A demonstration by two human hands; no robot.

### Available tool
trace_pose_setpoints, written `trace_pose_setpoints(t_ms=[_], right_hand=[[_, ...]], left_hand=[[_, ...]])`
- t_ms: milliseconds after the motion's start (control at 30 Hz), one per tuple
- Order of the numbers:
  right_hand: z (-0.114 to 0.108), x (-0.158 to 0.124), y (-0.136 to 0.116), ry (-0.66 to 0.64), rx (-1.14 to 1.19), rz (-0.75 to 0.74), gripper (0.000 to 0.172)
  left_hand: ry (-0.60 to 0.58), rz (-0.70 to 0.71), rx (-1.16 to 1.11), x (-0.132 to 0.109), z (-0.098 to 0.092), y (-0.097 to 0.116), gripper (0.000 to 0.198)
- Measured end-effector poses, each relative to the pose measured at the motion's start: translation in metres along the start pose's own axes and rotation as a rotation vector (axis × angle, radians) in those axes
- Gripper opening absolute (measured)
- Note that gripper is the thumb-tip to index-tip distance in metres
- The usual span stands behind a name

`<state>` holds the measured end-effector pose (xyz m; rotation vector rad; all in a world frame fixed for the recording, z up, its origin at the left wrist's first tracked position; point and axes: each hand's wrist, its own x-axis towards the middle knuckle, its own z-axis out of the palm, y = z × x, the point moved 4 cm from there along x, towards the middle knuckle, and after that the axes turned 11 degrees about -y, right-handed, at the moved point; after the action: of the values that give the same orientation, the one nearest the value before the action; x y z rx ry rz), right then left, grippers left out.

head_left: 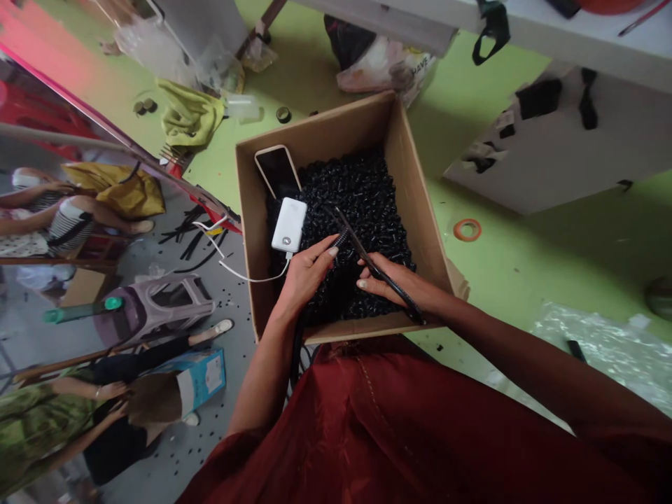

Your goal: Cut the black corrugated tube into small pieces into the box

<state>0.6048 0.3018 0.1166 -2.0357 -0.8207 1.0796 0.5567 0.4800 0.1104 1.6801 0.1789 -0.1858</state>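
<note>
My left hand (306, 274) grips a black ribbed cord (341, 239), which also trails down below the box edge. My right hand (391, 282) holds long black scissors (375, 267), their blades reaching across to the cord near my left fingertips. Both hands are over a cardboard box (320, 133) filled with small black ribbed pieces (357, 203). A smartphone (277, 171) leans inside the box at its far left corner. Beside it, a white power bank (288, 224) rests on the pieces, with a white cable (246, 273) running over the box's left wall.
Several co-workers (47, 224) sit on the grey floor at left, among black strips, a purple stool (157, 308) and a blue carton (197, 381). A white table edge (525, 28) crosses the top. An orange tape roll (467, 229) lies on the green floor at right.
</note>
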Motion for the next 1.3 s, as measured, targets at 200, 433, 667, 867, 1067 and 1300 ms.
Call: trace_pose_setpoints(t_ms=[200,433,667,867,1067,1300], right_hand=[[0.0,-0.001,-0.002,-0.037,-0.003,0.012,0.048],[0.0,0.006,0.004,0.037,0.013,-0.021,0.031],[-0.004,0.009,0.003,0.082,-0.087,0.036,0.015],[-0.004,0.011,0.008,0.138,-0.182,0.047,0.013],[0.001,0.013,0.012,0.113,-0.017,0.049,0.014],[0.003,0.016,0.02,0.09,0.218,0.077,0.021]], left_hand=[[-0.032,-0.009,0.02,0.001,0.0,0.001,0.046],[-0.016,-0.013,0.129,0.004,0.006,0.003,0.04],[-0.026,-0.039,0.19,0.005,0.016,0.001,0.039],[-0.023,-0.018,0.151,0.006,0.011,-0.005,0.036],[-0.003,-0.039,0.099,0.009,0.007,-0.01,0.032],[0.009,-0.078,-0.227,0.007,0.004,-0.009,0.032]])
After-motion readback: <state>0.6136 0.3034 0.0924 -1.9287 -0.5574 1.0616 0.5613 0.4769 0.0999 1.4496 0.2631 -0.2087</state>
